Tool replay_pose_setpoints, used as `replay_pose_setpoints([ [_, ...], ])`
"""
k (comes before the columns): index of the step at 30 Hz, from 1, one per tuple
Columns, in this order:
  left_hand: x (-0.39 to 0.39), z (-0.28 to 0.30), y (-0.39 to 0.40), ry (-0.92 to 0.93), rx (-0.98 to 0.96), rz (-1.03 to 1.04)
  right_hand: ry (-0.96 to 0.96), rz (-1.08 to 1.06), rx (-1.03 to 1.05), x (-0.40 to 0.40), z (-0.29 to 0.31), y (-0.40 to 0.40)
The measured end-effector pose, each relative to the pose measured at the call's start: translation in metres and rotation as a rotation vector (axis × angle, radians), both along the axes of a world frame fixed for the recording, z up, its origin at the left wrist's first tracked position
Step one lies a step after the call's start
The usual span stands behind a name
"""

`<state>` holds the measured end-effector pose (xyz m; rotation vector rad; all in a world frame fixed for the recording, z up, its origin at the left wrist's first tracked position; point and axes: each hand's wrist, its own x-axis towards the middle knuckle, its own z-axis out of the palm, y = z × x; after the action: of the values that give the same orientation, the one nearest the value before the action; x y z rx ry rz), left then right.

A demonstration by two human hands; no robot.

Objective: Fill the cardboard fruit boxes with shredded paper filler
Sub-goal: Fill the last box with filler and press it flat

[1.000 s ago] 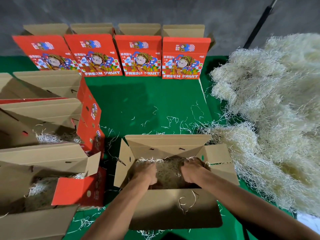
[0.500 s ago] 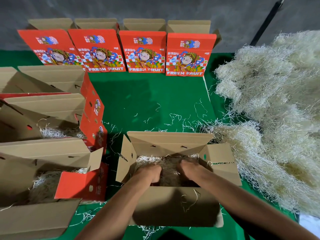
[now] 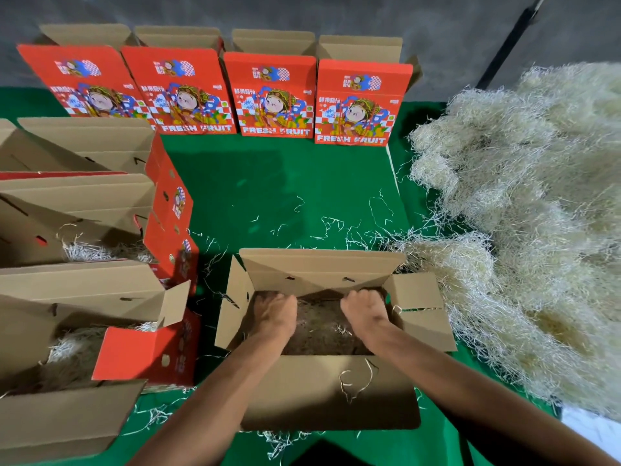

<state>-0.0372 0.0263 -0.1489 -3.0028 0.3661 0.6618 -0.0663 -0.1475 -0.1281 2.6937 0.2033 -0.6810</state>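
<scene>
Here both grips, left hand (image 3: 275, 314) and right hand (image 3: 364, 309), clenched, knuckles pressing filler (image 3: 322, 331) inside open box (image 3: 319, 267); far boxes (image 3: 356, 102) read "FRESH FRUIT".

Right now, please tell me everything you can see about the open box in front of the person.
The box is plain brown cardboard, standing upright on the green cloth with all four top flaps folded outward. The far flap has two small slots. Shredded paper covers its inside. The left hand and right hand are both down inside it, pressing on the paper at the far end. A few loose strands lie on the near flap. The big paper pile lies beside its right flap.
</scene>
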Motion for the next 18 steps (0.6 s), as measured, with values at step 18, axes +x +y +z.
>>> replay_pose_setpoints([
  [18,-0.016,0.002,-0.005,0.068,-0.340,0.048,0.149,-0.094,0.347,-0.013,-0.003,0.007],
])
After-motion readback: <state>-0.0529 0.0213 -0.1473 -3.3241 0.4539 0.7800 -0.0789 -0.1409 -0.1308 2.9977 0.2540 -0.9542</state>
